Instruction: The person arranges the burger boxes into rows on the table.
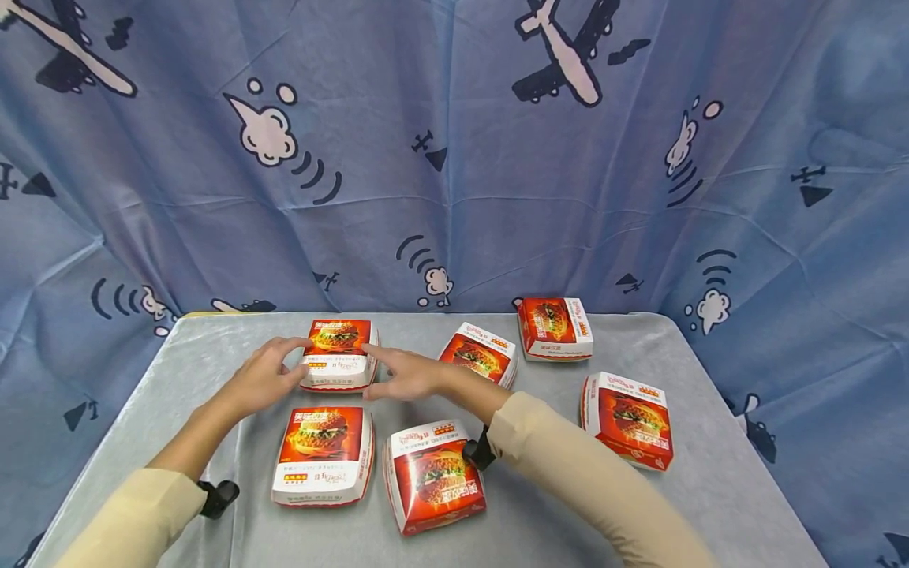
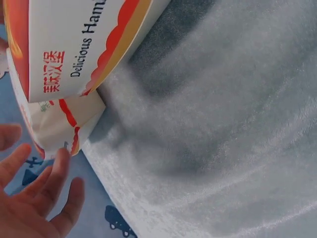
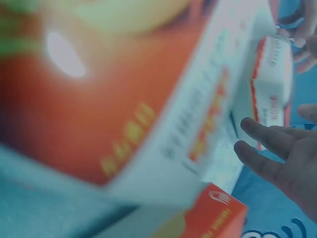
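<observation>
A red and white hamburger box (image 1: pixel 332 369) lies at the back left of the table, picture side up. My left hand (image 1: pixel 264 377) is at its left side, with the fingertips at the edge. On the opposite side my right hand (image 1: pixel 408 374) reaches over, its index finger at the right edge of the lid. The left wrist view shows the spread fingers (image 2: pixel 59 173) of the left hand beside a box's corner; whether they press on it I cannot tell. The right wrist view shows the right hand's fingers (image 3: pixel 272 144) extended near the same box.
In front of the hands lie two more boxes, one at left (image 1: pixel 323 457) and one in the middle (image 1: pixel 436 477), below the right wrist. Another box (image 1: pixel 479 355) is partly behind the right forearm. Two stand farther right (image 1: pixel 555 329) (image 1: pixel 628 418). A patterned blue curtain (image 1: pixel 369 158) hangs behind the grey-covered table (image 1: pixel 540 489).
</observation>
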The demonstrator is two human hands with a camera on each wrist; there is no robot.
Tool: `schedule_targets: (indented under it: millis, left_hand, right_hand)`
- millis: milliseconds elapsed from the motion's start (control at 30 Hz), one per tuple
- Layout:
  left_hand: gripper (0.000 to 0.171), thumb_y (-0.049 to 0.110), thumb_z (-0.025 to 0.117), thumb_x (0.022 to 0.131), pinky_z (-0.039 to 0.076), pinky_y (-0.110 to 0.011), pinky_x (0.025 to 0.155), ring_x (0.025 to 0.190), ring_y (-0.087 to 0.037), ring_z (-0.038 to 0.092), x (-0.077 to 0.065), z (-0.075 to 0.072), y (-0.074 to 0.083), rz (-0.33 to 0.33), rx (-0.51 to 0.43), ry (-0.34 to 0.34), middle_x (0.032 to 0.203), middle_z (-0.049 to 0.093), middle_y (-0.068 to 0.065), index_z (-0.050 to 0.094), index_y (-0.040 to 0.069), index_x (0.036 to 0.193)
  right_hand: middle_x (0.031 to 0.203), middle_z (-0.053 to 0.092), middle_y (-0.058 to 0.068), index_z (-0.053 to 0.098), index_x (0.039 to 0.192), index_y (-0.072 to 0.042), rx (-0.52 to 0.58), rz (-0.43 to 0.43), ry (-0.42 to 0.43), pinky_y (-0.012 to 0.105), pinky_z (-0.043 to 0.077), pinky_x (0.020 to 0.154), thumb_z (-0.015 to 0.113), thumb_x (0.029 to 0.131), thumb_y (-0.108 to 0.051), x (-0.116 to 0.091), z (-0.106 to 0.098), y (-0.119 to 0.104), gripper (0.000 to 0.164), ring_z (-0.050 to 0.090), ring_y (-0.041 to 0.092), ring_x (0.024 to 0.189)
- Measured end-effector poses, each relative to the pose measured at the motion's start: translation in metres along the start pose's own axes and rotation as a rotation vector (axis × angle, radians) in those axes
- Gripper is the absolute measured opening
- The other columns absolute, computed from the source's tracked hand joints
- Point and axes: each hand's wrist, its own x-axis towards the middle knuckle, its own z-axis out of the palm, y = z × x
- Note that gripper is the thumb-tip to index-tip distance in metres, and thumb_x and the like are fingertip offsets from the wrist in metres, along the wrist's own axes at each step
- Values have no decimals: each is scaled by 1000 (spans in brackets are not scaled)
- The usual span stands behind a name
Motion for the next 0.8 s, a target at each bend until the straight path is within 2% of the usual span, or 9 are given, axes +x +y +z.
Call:
schedule_targets:
  millis: [100, 167, 267, 333, 400, 500, 633, 800]
  left_hand:
    - [43, 13, 60, 94, 46, -34, 62, 74, -19, 57, -1, 1, 5, -23, 31, 90, 129, 53, -26, 57, 1, 135]
    - [41, 12, 61, 93, 46, -35, 61, 72, -19, 57, -2, 4, 12, -9, 38, 161, 127, 54, -23, 59, 2, 133]
    - [39, 11, 64, 92, 45, -35, 62, 75, -19, 57, -2, 9, 26, 52, 27, 236, 123, 57, -19, 62, 3, 130]
    - [37, 10, 67, 90, 46, -36, 63, 77, -19, 58, -2, 15, 36, 121, 3, 247, 121, 59, -16, 64, 4, 127]
    - [37, 10, 69, 90, 48, -35, 65, 80, -17, 59, -4, 21, 48, 183, -30, 218, 120, 60, -12, 65, 5, 126]
    - [37, 13, 72, 90, 51, -33, 70, 82, -13, 59, -9, 31, 64, 256, -63, 135, 123, 60, -6, 65, 9, 126]
    - [38, 19, 72, 92, 52, -30, 74, 88, -10, 60, -16, 42, 83, 311, -66, 13, 124, 59, 1, 64, 15, 129]
    - [41, 24, 70, 94, 52, -31, 77, 99, -14, 61, -23, 50, 98, 365, -62, -155, 127, 59, 2, 62, 18, 133]
  right_hand:
    - [162, 27, 12, 20, 160, -13, 3, -34, 13, 40, 34, 113, 64, 95, -31, -8, -8, -2, 81, 45, 36, 136]
    - [162, 26, 12, 20, 160, -12, 0, -56, 15, 41, 36, 112, 63, 96, -32, -17, -13, -3, 80, 46, 36, 135]
    - [162, 25, 10, 20, 160, -13, -7, -88, 21, 42, 37, 111, 62, 97, -32, -33, -17, -2, 78, 47, 33, 135]
    - [162, 26, 7, 21, 160, -15, -17, -99, 32, 42, 38, 110, 62, 97, -32, -44, -18, -1, 77, 47, 30, 134]
    - [161, 28, 6, 22, 160, -16, -20, -103, 49, 44, 39, 109, 62, 97, -31, -57, -18, 0, 76, 46, 28, 134]
    - [160, 32, 5, 24, 159, -15, -24, -105, 64, 45, 39, 109, 62, 97, -30, -75, -17, 4, 74, 45, 25, 135]
    - [159, 33, 6, 27, 157, -12, -34, -115, 88, 48, 32, 114, 63, 96, -31, -99, -13, 14, 73, 38, 25, 141]
    - [159, 32, 5, 29, 157, -12, -17, -114, 117, 50, 28, 116, 65, 95, -28, -122, -6, 28, 73, 29, 21, 145]
